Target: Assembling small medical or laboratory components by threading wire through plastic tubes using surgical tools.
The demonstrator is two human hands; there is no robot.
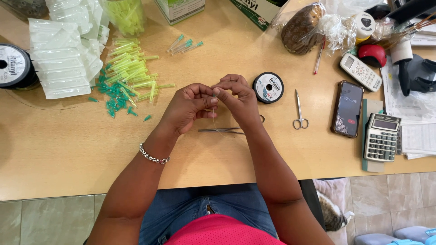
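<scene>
Desk (68, 149) from above: green needle caps (129, 79) at left. At centre my left hand (188, 106) and right hand (238, 100) meet, fingertips pinched shut on a fine thread (214, 119) — I'd keep it taut, I judge. Spool (268, 87), scissors (299, 111) right.

Wooden table (59, 149) carries: spool (268, 87), scissors (299, 111), forceps (222, 130), phone (348, 109), calculator (382, 137), remote (361, 71), loose green caps (129, 79), clear packets (59, 59), second spool (13, 66) at left edge.
</scene>
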